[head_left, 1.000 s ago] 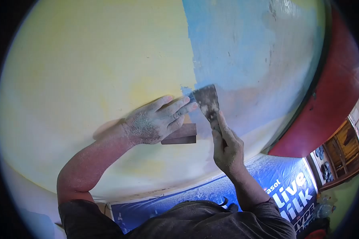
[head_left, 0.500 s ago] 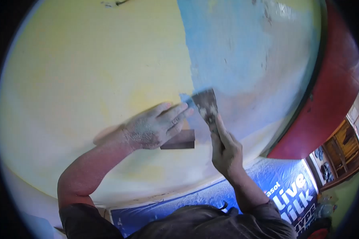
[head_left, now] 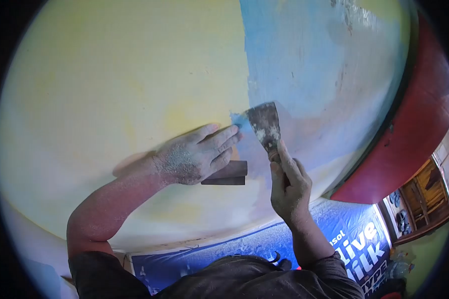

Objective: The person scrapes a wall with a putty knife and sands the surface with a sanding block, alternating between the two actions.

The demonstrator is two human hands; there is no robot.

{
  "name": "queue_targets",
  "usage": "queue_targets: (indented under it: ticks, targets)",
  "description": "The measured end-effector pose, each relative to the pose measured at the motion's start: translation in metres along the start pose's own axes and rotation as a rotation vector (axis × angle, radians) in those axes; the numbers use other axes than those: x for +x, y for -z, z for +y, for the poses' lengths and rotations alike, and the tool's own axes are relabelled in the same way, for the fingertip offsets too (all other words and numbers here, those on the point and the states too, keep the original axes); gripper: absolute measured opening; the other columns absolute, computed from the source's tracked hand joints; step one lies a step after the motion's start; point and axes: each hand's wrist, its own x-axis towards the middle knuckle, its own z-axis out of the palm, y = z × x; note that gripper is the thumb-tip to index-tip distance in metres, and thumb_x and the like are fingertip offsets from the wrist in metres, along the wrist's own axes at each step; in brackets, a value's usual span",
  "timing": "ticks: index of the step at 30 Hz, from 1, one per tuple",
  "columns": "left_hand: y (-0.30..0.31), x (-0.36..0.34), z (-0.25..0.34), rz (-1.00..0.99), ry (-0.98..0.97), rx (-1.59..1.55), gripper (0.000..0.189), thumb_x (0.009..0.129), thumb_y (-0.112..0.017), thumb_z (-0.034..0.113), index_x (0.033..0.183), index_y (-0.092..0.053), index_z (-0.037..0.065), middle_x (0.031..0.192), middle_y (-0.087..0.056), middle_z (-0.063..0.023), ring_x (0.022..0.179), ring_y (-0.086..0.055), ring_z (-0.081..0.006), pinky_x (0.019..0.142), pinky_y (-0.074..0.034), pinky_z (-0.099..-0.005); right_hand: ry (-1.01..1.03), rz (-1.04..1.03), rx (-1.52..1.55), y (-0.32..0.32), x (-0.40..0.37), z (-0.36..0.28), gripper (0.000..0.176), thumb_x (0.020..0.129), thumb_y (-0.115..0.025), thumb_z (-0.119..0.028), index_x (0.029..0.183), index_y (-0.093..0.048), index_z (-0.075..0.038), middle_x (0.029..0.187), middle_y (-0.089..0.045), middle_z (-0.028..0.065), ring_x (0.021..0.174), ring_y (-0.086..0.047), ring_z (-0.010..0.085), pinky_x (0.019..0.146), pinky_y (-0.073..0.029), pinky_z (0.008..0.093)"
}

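My left hand (head_left: 197, 152), coated in pale dust, rests against a large curved painted surface (head_left: 134, 99) with its fingers extended. From under its palm sticks out a dark folded piece that looks like sandpaper (head_left: 233, 172), pinned between hand and surface; the thumb is hidden. Just beyond the fingertips is a small bright-blue patch (head_left: 240, 120) at the border of the yellowish and blue paint. My right hand (head_left: 290, 187) grips a paint scraper (head_left: 265, 125) by its handle. Its wide, paint-spotted metal blade points upward, overlapping the blue area right of the left fingertips.
A red curved panel (head_left: 409, 119) borders the painted surface on the right. Below hangs a blue printed banner (head_left: 304, 234). At lower right are a wooden cabinet (head_left: 424, 189), shoes (head_left: 403, 222) and clear plastic bottles (head_left: 400, 266).
The view has shifted slightly. The scraper has moved a little up and right, its blade more upright, and more of the blue patch shows. My left hand stays nearly in place.
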Motion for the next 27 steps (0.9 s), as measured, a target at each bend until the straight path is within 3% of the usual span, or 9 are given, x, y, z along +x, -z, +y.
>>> queue_targets:
  ticks: [9,22,27]
  targets:
    - [-0.007,-0.002,0.004,0.010,0.031,-0.105,0.036,0.105,-0.060,0.027,0.126,-0.078,0.004,0.168,-0.064,-0.0159,0.159,-0.053,-0.0305,0.130,-0.041,-0.0496,-0.066,-0.002,0.028,0.001,0.013,-0.014,0.054,0.107,-0.069,0.004,0.161,-0.064,0.002,0.111,-0.083,0.0197,0.095,-0.082,0.0334,0.083,-0.066,0.0414]
    - [-0.004,0.001,0.001,-0.009,0.028,-0.082,0.033,0.105,-0.061,0.026,0.123,-0.079,0.006,0.170,-0.063,-0.0127,0.161,-0.052,-0.0285,0.128,-0.044,-0.0507,-0.031,0.002,-0.033,0.003,-0.001,-0.002,0.059,0.108,-0.069,-0.001,0.166,-0.060,-0.005,0.107,-0.081,0.0218,0.090,-0.082,0.0388,0.075,-0.065,0.0466]
    - [-0.009,-0.001,0.001,-0.033,0.012,-0.091,0.035,0.105,-0.062,0.030,0.125,-0.082,0.008,0.170,-0.063,-0.0137,0.163,-0.049,-0.0292,0.133,-0.038,-0.0511,-0.023,0.041,-0.028,0.003,0.020,-0.017,0.060,0.106,-0.071,-0.001,0.165,-0.060,-0.004,0.106,-0.081,0.0206,0.090,-0.081,0.0379,0.075,-0.064,0.0465]
